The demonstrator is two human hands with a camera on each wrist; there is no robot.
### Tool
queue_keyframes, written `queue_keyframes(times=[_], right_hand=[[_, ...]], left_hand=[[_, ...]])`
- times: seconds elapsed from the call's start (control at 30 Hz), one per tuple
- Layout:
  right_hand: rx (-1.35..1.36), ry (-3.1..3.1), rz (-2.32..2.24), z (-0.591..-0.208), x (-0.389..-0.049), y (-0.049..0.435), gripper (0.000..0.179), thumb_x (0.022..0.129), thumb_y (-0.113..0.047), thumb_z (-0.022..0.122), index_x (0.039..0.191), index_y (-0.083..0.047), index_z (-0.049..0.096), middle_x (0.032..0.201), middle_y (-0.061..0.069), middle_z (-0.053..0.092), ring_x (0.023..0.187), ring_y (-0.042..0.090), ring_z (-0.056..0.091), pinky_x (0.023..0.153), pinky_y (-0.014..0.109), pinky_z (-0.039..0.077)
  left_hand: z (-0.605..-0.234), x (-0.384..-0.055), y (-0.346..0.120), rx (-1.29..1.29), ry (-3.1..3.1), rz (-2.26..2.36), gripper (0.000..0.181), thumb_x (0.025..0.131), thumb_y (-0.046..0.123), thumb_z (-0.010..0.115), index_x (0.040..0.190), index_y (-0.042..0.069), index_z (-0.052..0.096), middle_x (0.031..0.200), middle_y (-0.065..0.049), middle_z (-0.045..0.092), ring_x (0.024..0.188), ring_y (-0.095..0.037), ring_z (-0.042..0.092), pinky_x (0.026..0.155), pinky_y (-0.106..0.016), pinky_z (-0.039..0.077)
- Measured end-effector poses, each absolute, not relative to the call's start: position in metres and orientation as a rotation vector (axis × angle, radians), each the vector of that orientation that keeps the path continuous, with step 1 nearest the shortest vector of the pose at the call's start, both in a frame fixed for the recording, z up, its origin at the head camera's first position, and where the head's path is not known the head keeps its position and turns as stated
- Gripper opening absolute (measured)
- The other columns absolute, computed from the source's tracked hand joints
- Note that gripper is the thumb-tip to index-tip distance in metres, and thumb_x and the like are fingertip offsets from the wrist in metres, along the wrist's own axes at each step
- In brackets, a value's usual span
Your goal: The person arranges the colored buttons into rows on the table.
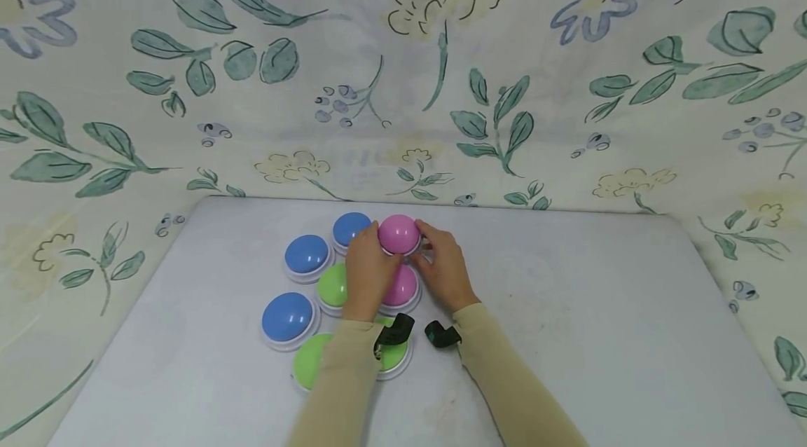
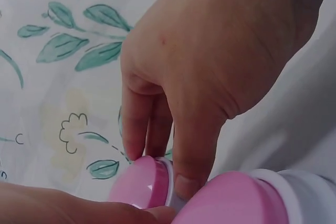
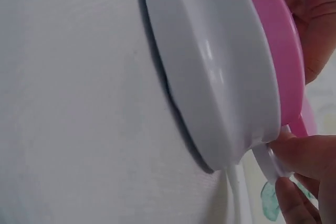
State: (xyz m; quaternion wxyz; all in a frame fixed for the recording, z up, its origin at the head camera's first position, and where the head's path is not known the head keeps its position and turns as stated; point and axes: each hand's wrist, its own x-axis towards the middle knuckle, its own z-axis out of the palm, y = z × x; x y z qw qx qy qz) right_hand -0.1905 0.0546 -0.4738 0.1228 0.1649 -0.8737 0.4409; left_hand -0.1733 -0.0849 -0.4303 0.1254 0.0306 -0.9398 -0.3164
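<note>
Both hands grip the far pink push button (image 1: pixel 399 233), a glossy dome on a white round base. My left hand (image 1: pixel 370 268) has its left side, with the thumb at the front of its base in the left wrist view. On the opposite side, my right hand (image 1: pixel 446 265) pinches the white rim between thumb and fingers. A second pink push button (image 1: pixel 401 287) sits just nearer, under the left wrist; its tall white base (image 3: pixel 220 66) fills much of the right wrist view. Whether the held button touches the table cannot be told.
Three blue buttons (image 1: pixel 306 254) lie left of the hands. Green buttons (image 1: pixel 312 361) stand among and in front of them, partly hidden by the left forearm. The white table (image 1: pixel 586 314) ends at a floral cloth (image 1: pixel 353 146) behind.
</note>
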Motion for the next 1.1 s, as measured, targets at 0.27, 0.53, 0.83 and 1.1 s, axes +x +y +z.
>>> queue_keyframes(times=[0.27,0.53,0.83,1.1], right_hand=[[0.507,-2.525,1.239,-0.469,-0.189,0.057,0.059,0.088,-0.002,0.075,0.142,0.001,0.053,0.138,0.016,0.061,0.112,0.029,0.061,0.098,0.036,0.054],[0.545,-2.516,1.214,-0.458,-0.188,0.063,0.059,0.087,-0.005,0.078,0.141,0.001,0.055,0.139,0.014,0.06,0.12,0.029,0.057,0.099,0.032,0.053],[0.544,-2.553,1.203,-0.445,-0.187,0.073,0.061,0.086,-0.008,0.079,0.142,-0.003,0.055,0.14,0.012,0.06,0.122,0.028,0.057,0.101,0.036,0.052],[0.587,-2.534,1.191,-0.44,-0.186,0.082,0.059,0.085,-0.006,0.079,0.14,-0.001,0.056,0.138,0.013,0.061,0.12,0.029,0.058,0.1,0.037,0.053]], left_hand=[[-0.423,-0.174,-0.086,0.113,-2.765,-0.919,0.068,0.079,0.011,0.084,0.135,-0.012,0.054,0.126,-0.031,0.062,0.119,-0.044,0.058,0.105,-0.054,0.047],[-0.416,-0.172,-0.087,0.069,-2.764,-0.955,0.072,0.077,0.011,0.086,0.138,-0.009,0.054,0.126,-0.029,0.059,0.121,-0.042,0.054,0.106,-0.053,0.046],[-0.415,-0.173,-0.086,0.026,-2.717,-1.004,0.074,0.074,0.017,0.09,0.136,-0.006,0.057,0.12,-0.025,0.056,0.116,-0.037,0.051,0.099,-0.05,0.049],[-0.415,-0.173,-0.082,0.018,-2.713,-1.045,0.074,0.074,0.02,0.091,0.136,-0.004,0.058,0.13,-0.024,0.055,0.125,-0.038,0.049,0.106,-0.052,0.046]])
